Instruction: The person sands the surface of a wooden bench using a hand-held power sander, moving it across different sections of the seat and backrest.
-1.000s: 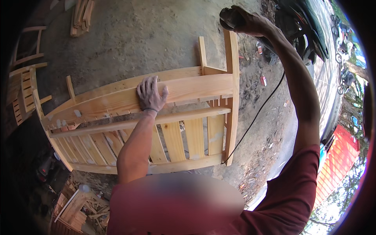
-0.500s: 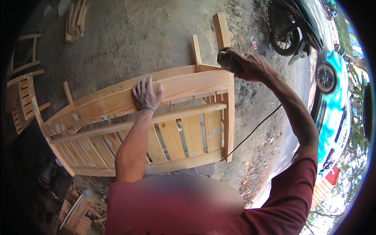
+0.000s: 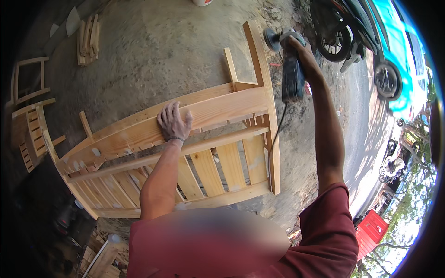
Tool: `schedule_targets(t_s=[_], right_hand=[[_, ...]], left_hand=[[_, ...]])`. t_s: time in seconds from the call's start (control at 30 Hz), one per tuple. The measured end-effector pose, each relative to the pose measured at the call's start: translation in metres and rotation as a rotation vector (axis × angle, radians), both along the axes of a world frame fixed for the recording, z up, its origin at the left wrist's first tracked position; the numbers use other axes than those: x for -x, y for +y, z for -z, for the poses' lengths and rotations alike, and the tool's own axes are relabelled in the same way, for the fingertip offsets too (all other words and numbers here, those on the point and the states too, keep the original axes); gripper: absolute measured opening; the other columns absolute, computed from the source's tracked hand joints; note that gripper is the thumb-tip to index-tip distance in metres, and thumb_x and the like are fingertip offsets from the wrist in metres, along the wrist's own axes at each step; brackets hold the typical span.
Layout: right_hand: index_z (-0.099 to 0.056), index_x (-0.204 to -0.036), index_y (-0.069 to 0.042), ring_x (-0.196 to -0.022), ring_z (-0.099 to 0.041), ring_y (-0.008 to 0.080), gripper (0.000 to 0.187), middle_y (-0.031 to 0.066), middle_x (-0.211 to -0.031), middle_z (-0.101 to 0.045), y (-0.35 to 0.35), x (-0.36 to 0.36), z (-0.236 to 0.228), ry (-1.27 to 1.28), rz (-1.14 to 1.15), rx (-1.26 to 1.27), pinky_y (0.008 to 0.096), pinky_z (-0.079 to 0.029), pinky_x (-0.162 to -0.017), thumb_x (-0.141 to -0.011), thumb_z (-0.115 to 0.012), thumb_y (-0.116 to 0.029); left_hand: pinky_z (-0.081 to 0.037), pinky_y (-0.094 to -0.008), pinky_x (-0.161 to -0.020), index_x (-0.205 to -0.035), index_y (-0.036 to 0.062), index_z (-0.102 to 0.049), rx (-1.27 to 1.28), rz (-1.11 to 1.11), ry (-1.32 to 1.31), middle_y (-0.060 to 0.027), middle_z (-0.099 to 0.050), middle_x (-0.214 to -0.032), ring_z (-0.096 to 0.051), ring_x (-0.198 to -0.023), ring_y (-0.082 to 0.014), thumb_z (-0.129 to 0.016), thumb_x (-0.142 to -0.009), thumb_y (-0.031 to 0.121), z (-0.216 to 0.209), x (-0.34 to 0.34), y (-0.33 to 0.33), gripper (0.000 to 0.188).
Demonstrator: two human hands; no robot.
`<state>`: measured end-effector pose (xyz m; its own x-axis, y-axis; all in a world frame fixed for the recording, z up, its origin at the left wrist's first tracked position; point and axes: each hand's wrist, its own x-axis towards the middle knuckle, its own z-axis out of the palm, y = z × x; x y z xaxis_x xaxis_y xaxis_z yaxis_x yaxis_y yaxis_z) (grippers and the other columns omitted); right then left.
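Note:
A slatted pale-wood furniture frame (image 3: 211, 168), like a bench, lies in front of me. My left hand (image 3: 174, 122), dusty and wearing a bracelet, lies over its long curved top rail (image 3: 227, 103), thumb apart from the fingers. Beyond the frame's far right corner, my right hand (image 3: 301, 51) is closed around a dark corded angle grinder (image 3: 292, 76). The grinder's round disc (image 3: 272, 40) points left, beside the upright post (image 3: 257, 53) and apparently off the wood. Its cord (image 3: 279, 125) hangs down along the frame's right side.
A stack of wood strips (image 3: 88, 39) lies at the far left, above other wooden frames (image 3: 34, 129). A motorcycle (image 3: 343, 34) stands beyond the grinder, near a turquoise car (image 3: 401, 51). Wood scraps (image 3: 109, 262) lie at lower left. Part of a white bucket (image 3: 202, 2) shows at the top.
My right hand has moved the grinder away from the post's corner, outward to the far right, and turned it so its disc shows. My left hand stays on the rail.

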<state>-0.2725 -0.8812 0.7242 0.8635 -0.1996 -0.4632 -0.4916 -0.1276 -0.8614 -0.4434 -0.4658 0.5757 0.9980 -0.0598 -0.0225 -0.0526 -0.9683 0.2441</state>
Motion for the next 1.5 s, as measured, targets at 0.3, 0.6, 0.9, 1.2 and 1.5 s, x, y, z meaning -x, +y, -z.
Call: schedule_targets(t_s=[0.3,0.6,0.9,1.2,1.5], right_hand=[[-0.064,-0.108,-0.004,-0.068,-0.058,0.0139,0.034,0.0048,-0.09,-0.061,0.024,-0.067,0.046,-0.087,-0.04,-0.156,0.0309,-0.05,-0.057,-0.092,-0.065,-0.034],[-0.062,-0.109,-0.001,-0.074,-0.058,0.0142,0.039,0.0067,-0.09,-0.06,0.022,0.042,0.035,-0.098,0.119,-0.115,0.0308,-0.051,-0.062,-0.089,-0.069,-0.034],[-0.02,-0.148,-0.006,-0.079,-0.062,0.0183,0.085,0.0141,-0.107,-0.054,0.025,0.328,0.021,0.231,0.498,0.017,0.0325,-0.054,-0.061,-0.089,-0.071,-0.04],[-0.016,-0.15,-0.007,-0.088,-0.062,0.0198,0.087,0.0169,-0.114,-0.055,0.055,0.551,0.002,0.386,0.78,0.078,0.0334,-0.054,-0.069,-0.09,-0.07,-0.04],[-0.033,-0.14,-0.007,-0.083,-0.058,0.0177,0.075,0.0096,-0.104,-0.056,0.056,0.733,0.046,0.367,1.052,0.156,0.0323,-0.051,-0.068,-0.087,-0.075,-0.039]], left_hand=[[-0.03,-0.0522,-0.109,-0.127,0.0093,-0.055,0.001,0.047,-0.078,-0.0101,-0.056,-0.132,-0.048,-0.128,-0.0308,-0.054,-0.09,0.045,0.011,-0.002,0.001,0.052],[-0.032,-0.0514,-0.107,-0.124,0.0112,-0.058,-0.035,0.039,-0.098,-0.0073,-0.057,-0.131,-0.048,-0.128,-0.0284,-0.052,-0.091,0.047,0.011,0.0,0.002,0.049],[-0.033,-0.0511,-0.106,-0.121,0.0133,-0.06,-0.022,0.034,-0.142,-0.0048,-0.059,-0.129,-0.05,-0.127,-0.0261,-0.053,-0.091,0.049,0.019,0.001,0.001,0.047],[-0.033,-0.0509,-0.106,-0.122,0.0147,-0.062,-0.015,0.02,-0.169,-0.0052,-0.06,-0.129,-0.05,-0.128,-0.0265,-0.054,-0.091,0.05,0.029,0.005,-0.002,0.048],[-0.027,-0.056,-0.11,-0.138,0.0141,-0.049,-0.001,0.184,-0.187,-0.0105,-0.045,-0.146,-0.036,-0.14,-0.029,-0.058,-0.088,0.053,0.022,0.013,0.005,0.064]])
